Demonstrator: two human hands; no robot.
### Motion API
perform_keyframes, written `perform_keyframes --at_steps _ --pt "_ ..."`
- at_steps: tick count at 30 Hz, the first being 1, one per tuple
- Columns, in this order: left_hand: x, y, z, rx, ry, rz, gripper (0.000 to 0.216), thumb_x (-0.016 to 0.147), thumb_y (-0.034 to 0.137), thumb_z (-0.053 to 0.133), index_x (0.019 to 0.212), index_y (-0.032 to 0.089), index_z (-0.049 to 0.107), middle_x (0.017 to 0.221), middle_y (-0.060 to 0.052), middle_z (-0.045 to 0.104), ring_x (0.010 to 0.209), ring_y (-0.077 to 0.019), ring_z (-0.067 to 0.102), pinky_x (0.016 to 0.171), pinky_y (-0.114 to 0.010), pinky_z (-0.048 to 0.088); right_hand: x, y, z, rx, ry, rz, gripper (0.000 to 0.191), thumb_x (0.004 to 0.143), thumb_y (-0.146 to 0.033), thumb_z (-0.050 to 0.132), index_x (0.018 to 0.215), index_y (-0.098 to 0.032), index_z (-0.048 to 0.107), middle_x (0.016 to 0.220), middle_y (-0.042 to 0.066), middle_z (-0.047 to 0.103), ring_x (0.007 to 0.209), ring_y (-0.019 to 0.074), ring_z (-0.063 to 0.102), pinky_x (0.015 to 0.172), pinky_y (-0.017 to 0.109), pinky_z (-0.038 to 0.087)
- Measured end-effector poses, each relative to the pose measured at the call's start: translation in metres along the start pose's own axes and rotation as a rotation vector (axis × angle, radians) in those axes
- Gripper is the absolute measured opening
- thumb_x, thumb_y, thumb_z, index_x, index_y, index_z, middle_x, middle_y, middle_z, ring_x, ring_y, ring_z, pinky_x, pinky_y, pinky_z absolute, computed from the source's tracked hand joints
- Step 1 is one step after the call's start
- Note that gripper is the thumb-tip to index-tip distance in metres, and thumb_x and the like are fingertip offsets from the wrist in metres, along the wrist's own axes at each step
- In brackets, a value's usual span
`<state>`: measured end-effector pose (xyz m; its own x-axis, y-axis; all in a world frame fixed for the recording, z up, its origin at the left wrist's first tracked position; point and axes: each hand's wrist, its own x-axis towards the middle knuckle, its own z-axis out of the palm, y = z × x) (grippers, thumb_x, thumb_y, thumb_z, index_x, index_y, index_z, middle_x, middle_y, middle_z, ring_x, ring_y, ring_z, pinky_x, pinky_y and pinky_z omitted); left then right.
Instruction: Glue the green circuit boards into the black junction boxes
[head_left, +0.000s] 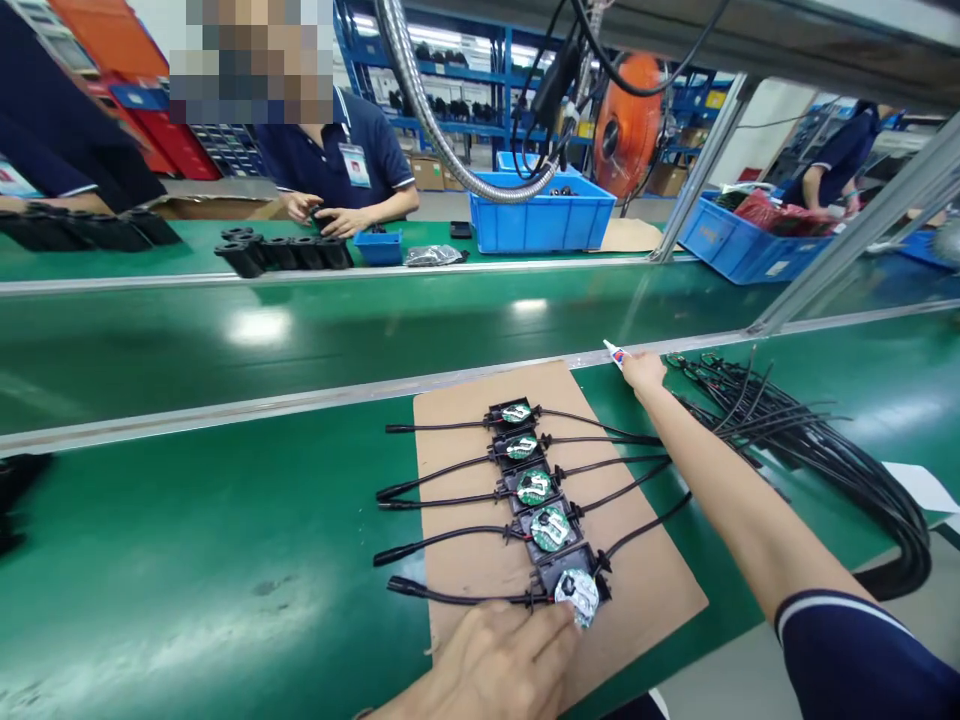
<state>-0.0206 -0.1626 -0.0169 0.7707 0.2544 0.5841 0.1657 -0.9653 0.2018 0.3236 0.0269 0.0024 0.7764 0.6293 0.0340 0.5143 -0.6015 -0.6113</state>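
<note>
My right hand [645, 372] is stretched out to the far edge of the near table, closed around a small white glue tube [616, 353] with its nozzle pointing away. At the front, my left hand [506, 660] has its fingertips on the edge of a round circuit board [577, 594], at the nearest black housing [553, 572]. Behind it, several more open black housings stand in a row, each carrying a green round board [550, 529]. Black cables [457, 467] run out from both sides of them. A brown cardboard sheet [465, 400] lies underneath.
A bundle of black cables [817, 440] lies on the right of the green table [225, 540]. A green belt [420, 320] runs behind. Across it, a co-worker [341, 165] handles a small part near black holders [289, 252] and blue bins [544, 218]. A metal hose [427, 125] hangs overhead.
</note>
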Motion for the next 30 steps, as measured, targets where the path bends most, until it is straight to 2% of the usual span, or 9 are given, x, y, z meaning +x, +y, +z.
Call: perform_keyframes --at_steps 4,7,9,12,15,19,23,27,30 --pt "0.006 -0.002 -0.020 -0.097 -0.103 -0.158 0.025 0.084 0.013 0.045 0.103 0.017 0.060 0.090 -0.005 0.069 0.068 -0.0171 0.064 0.058 -0.030 0.054 -0.014 -0.002 -0.003 -0.111 0.098 -0.143 0.036 0.091 -0.026 0.058 0.122 -0.008 0.054 0.134 0.020 0.045 0.126 0.0334 0.040 0.102 0.053 0.034" --pt "0.014 -0.009 -0.033 -0.080 -0.232 -0.310 0.019 0.083 0.013 0.047 0.098 0.017 0.058 0.089 -0.006 0.064 0.079 -0.0221 0.062 0.068 -0.037 0.055 -0.045 0.006 -0.026 -0.119 0.042 -0.385 0.028 0.089 -0.018 0.054 0.115 -0.008 0.057 0.132 0.022 0.046 0.129 0.0337 0.034 0.104 0.048 0.028" --pt "0.018 -0.014 -0.036 -0.050 -0.362 -0.402 0.019 0.078 0.013 0.052 0.096 0.017 0.056 0.094 -0.009 0.061 0.083 -0.0250 0.060 0.071 -0.041 0.054 -0.080 0.020 -0.050 -0.065 -0.112 -0.720 0.015 0.089 -0.018 0.050 0.097 -0.012 0.061 0.108 0.016 0.059 0.110 0.0284 0.049 0.096 0.043 0.036" --pt "0.020 -0.021 -0.032 -0.025 -0.511 -0.468 0.020 0.073 0.012 0.060 0.092 0.016 0.055 0.097 -0.009 0.059 0.084 -0.0259 0.057 0.071 -0.043 0.053 -0.143 0.053 -0.078 0.101 -0.529 -1.167 0.008 0.086 -0.017 0.050 0.083 -0.017 0.057 0.082 0.006 0.060 0.082 0.0203 0.053 0.078 0.036 0.044" --pt "0.017 -0.024 -0.025 -0.042 -0.532 -0.463 0.015 0.075 0.012 0.062 0.086 0.017 0.055 0.093 -0.007 0.060 0.083 -0.0245 0.057 0.072 -0.040 0.052 -0.187 0.088 -0.082 0.101 -0.724 -1.198 0.014 0.082 -0.013 0.053 0.095 -0.017 0.056 0.091 0.007 0.060 0.088 0.0207 0.053 0.080 0.038 0.045" --pt "0.010 -0.017 -0.028 -0.209 -0.380 -0.526 0.007 0.084 0.013 0.055 0.088 0.019 0.054 0.083 -0.002 0.062 0.074 -0.0174 0.060 0.065 -0.028 0.049 -0.200 0.110 -0.072 0.225 -0.609 -1.259 0.016 0.089 -0.008 0.048 0.100 -0.017 0.054 0.089 0.007 0.061 0.084 0.0185 0.055 0.075 0.034 0.047" --pt "0.005 0.000 -0.036 -0.303 -0.261 -0.663 0.016 0.095 0.025 0.048 0.081 0.020 0.054 0.069 0.004 0.060 0.061 -0.0126 0.059 0.054 -0.022 0.043 -0.205 0.109 -0.092 0.163 -0.513 -1.454 0.027 0.088 -0.002 0.042 0.110 -0.012 0.054 0.085 0.008 0.061 0.075 0.0181 0.054 0.061 0.029 0.044" --pt "0.005 0.013 -0.030 -0.250 -0.255 -0.680 0.021 0.098 0.030 0.045 0.082 0.020 0.057 0.072 0.003 0.063 0.063 -0.0130 0.061 0.055 -0.023 0.043 -0.216 0.096 -0.114 0.009 -0.585 -1.506 0.018 0.089 -0.007 0.046 0.103 -0.010 0.057 0.077 0.005 0.056 0.068 0.0174 0.050 0.054 0.029 0.037" --pt "0.009 0.013 -0.020 -0.171 -0.234 -0.653 0.024 0.099 0.031 0.044 0.082 0.019 0.057 0.071 0.002 0.063 0.060 -0.0140 0.061 0.054 -0.025 0.043 -0.220 0.086 -0.113 -0.054 -0.620 -1.510 0.015 0.090 -0.008 0.043 0.090 -0.014 0.057 0.074 0.004 0.053 0.065 0.0173 0.048 0.053 0.031 0.034"
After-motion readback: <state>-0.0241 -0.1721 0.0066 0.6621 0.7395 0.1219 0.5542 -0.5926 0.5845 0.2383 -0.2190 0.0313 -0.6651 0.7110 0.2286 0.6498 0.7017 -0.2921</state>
